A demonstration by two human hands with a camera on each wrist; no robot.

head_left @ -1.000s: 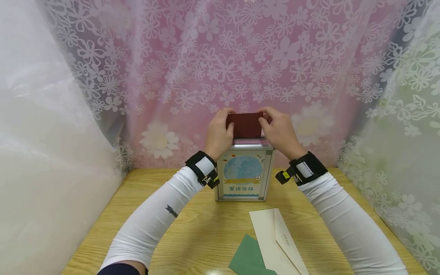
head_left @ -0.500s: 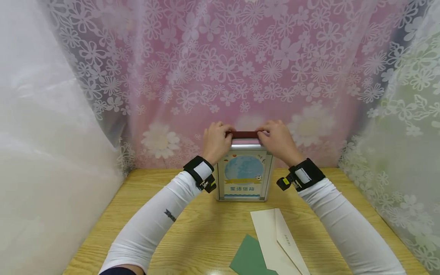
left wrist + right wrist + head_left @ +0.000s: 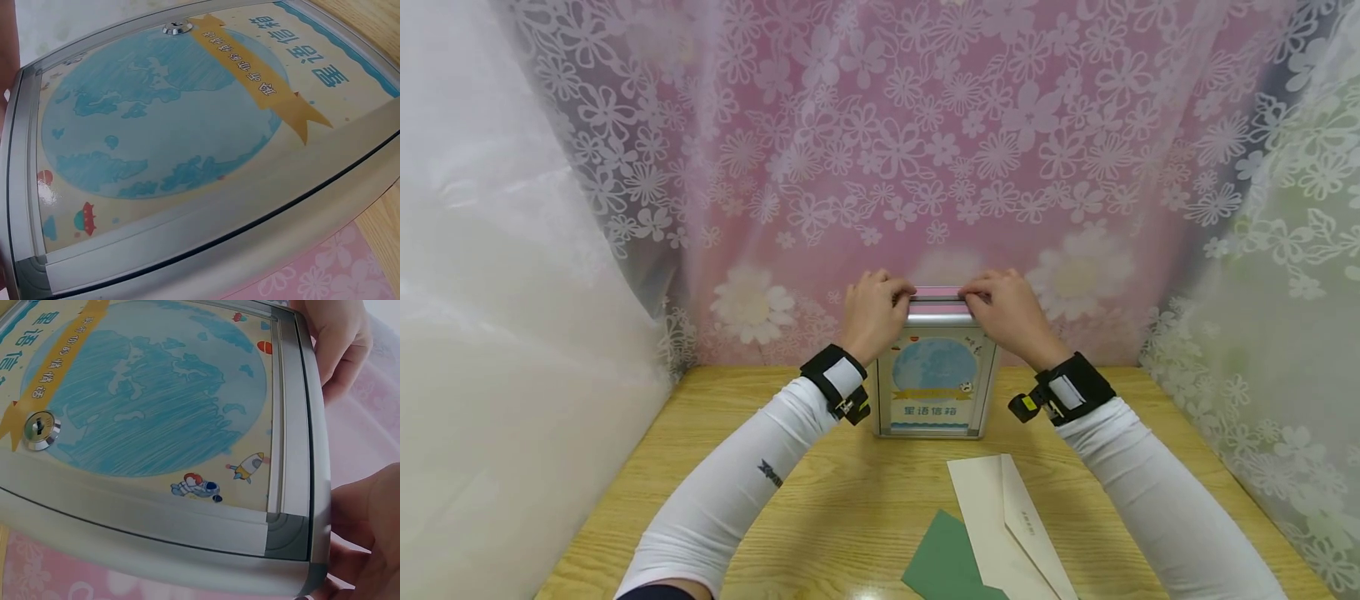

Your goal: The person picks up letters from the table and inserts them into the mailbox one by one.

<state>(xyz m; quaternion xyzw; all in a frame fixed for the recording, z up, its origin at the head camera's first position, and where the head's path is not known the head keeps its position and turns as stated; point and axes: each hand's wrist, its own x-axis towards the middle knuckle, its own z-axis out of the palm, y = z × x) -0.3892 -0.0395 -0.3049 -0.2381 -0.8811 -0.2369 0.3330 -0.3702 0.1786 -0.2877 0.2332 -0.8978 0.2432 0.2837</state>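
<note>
One box (image 3: 936,373) stands upright below and between left hand (image 3: 874,315) and right hand (image 3: 1011,317).

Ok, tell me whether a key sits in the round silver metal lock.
No, the right wrist view shows the lock with its dark keyhole bare.

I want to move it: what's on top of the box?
Pink bands and a dark strip show, with the left hand and right hand at either end of the box. What their fingers cover cannot be seen.
</note>
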